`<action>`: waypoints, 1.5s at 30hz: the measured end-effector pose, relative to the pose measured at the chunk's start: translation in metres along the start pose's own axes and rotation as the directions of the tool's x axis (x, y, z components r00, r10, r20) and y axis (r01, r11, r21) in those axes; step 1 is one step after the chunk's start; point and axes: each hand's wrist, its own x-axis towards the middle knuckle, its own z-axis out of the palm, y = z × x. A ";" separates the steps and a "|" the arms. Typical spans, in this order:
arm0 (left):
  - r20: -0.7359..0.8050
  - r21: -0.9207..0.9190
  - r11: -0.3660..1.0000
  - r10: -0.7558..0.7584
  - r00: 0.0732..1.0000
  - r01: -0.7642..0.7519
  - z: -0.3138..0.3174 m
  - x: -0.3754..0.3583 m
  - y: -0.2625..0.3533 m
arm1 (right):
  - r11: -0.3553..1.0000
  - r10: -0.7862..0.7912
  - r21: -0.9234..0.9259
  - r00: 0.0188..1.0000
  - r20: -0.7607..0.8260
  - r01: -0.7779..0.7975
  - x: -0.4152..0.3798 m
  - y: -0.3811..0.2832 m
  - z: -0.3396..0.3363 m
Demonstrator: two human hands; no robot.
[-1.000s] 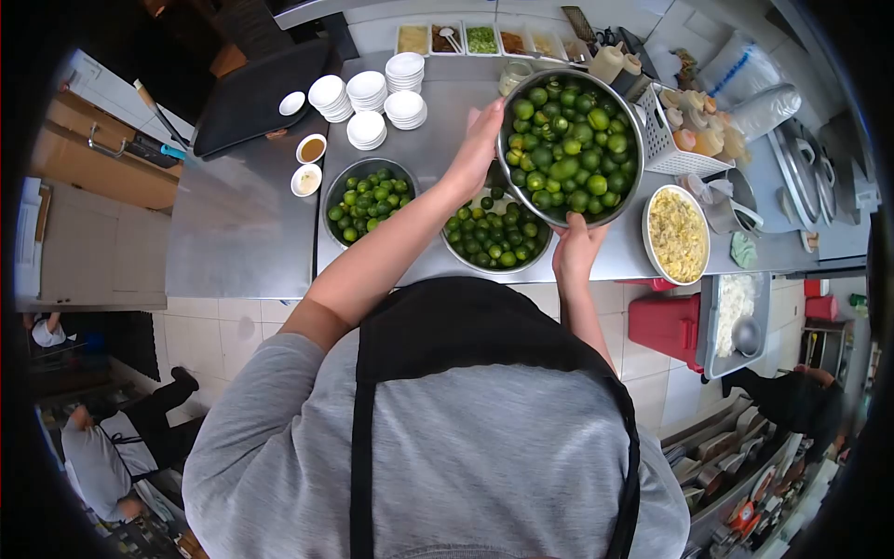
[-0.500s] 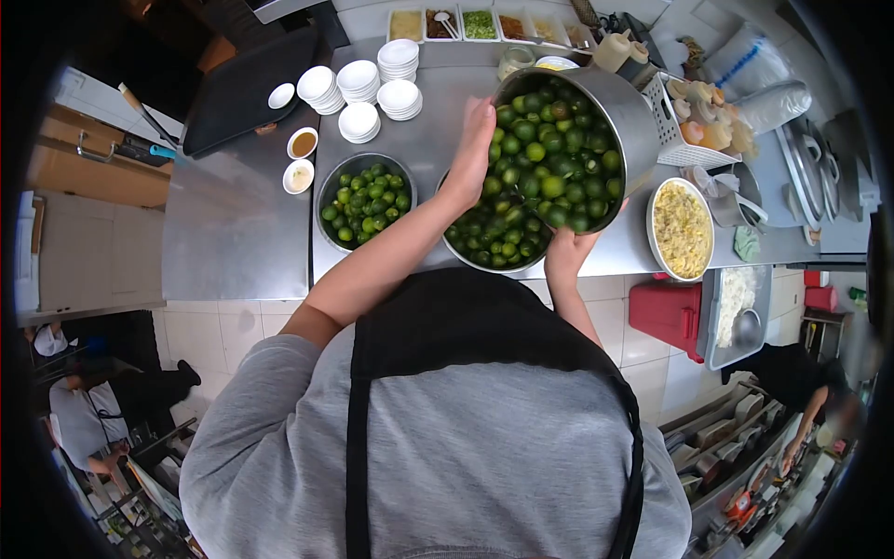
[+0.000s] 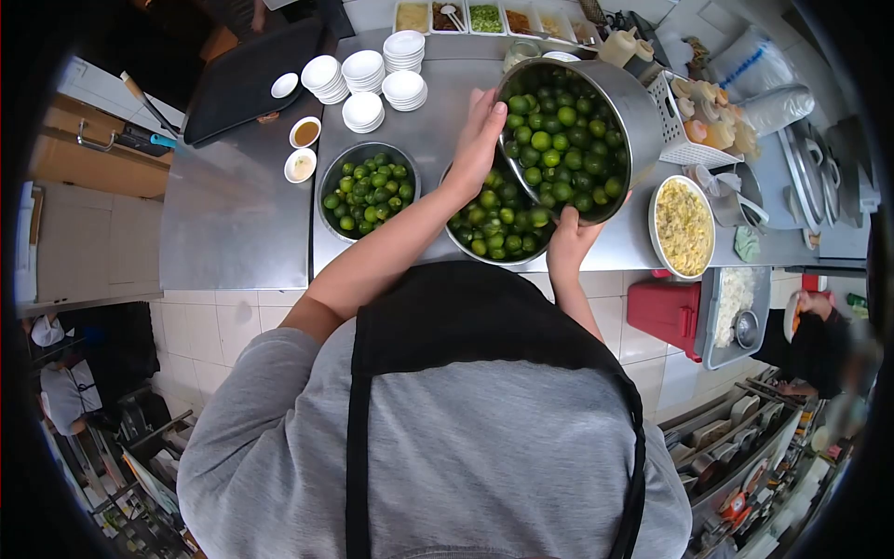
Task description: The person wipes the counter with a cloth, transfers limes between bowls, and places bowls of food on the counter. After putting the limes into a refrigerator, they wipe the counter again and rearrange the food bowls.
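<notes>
A large steel pot (image 3: 644, 126) full of small green limes (image 3: 563, 130) is tilted over a steel bowl (image 3: 477, 258), its mouth toward me and to the left. Limes (image 3: 503, 228) fill that bowl beneath the pot's lower rim. My left hand (image 3: 479, 140) presses against the pot's left rim, fingers along its outer side. Gripping the bottom edge of the rim is my right hand (image 3: 572, 244), thumb up and fingers partly hidden. To the left, a second steel bowl (image 3: 325, 219) holds more limes (image 3: 371, 191).
Stacks of white dishes (image 3: 363, 112) and two sauce cups (image 3: 303, 149) stand at the left. On the right are a bowl of yellow shredded food (image 3: 683, 228), a white basket of bottles (image 3: 684, 140) and a red bin (image 3: 666, 315). A co-worker (image 3: 815, 349) is at far right.
The pot has tipped back slightly, and a gap now shows between its rim and the limes below. The co-worker at right shifted and holds a plate. Another person's arm appears at top left.
</notes>
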 end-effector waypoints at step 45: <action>0.040 0.054 0.986 0.159 0.987 -0.161 0.002 -0.019 -0.020 | 0.985 0.137 0.103 0.990 0.039 -0.141 0.029 -0.015 0.000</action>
